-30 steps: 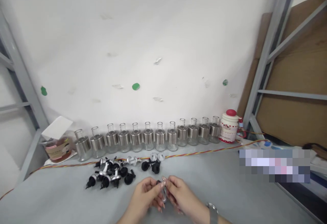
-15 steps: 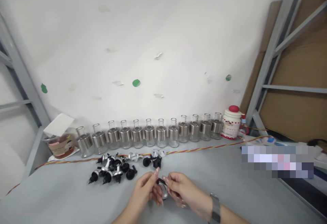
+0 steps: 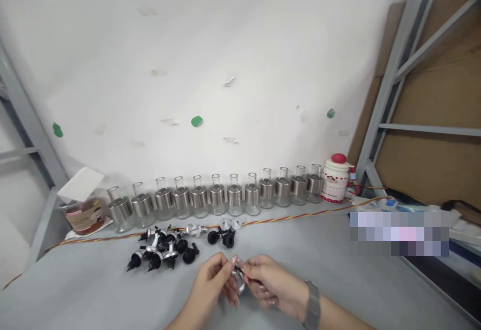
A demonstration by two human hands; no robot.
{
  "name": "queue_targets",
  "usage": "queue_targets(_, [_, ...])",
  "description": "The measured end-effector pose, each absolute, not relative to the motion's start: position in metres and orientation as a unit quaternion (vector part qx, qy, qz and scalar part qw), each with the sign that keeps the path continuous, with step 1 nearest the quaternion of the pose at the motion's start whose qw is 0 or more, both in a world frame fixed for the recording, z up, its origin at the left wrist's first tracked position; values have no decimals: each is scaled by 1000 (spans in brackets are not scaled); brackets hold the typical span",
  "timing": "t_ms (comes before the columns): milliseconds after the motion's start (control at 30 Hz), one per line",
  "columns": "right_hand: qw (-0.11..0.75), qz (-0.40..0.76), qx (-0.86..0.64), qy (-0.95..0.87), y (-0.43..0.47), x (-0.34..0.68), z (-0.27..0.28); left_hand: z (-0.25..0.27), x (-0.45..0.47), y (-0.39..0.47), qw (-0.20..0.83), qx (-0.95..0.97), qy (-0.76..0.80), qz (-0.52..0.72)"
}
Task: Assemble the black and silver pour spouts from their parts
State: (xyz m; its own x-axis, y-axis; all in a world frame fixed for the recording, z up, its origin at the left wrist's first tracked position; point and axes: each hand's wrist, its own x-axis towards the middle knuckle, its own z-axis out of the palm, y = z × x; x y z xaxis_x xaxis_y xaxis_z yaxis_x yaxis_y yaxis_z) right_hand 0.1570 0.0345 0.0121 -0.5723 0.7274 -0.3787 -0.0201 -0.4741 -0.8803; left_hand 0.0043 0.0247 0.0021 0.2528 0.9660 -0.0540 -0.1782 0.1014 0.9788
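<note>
Low in the centre, my left hand (image 3: 217, 282) and my right hand (image 3: 268, 282) meet around one silver and black bottle pourer (image 3: 239, 281). Fingers of both hands are closed on it, the thumbs pinching its dark upper part; much of it is hidden by the fingers. Beyond my left hand lies a pile of loose black and silver pourers (image 3: 170, 255). Closer to my fingertips are two black stoppers (image 3: 227, 240), with clear round pieces (image 3: 236, 224) just behind them.
Several glass bottles (image 3: 235, 194) with steel sleeves stand in a row along the wall. A red-lidded jar (image 3: 334, 182) ends the row at right; a brown-labelled container (image 3: 85, 217) sits at left. A twisted red-yellow cable (image 3: 285, 219) crosses the grey table (image 3: 75, 280).
My thumbs have come closer together over the pourer, whose dark part is now more covered. The whole view has shifted slightly, so the background sits a little further left.
</note>
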Motion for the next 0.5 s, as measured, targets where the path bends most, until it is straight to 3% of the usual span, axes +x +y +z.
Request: queue_targets(500, [288, 742, -402, -453, 37, 152, 1, 1, 3, 25, 622, 494, 386, 470])
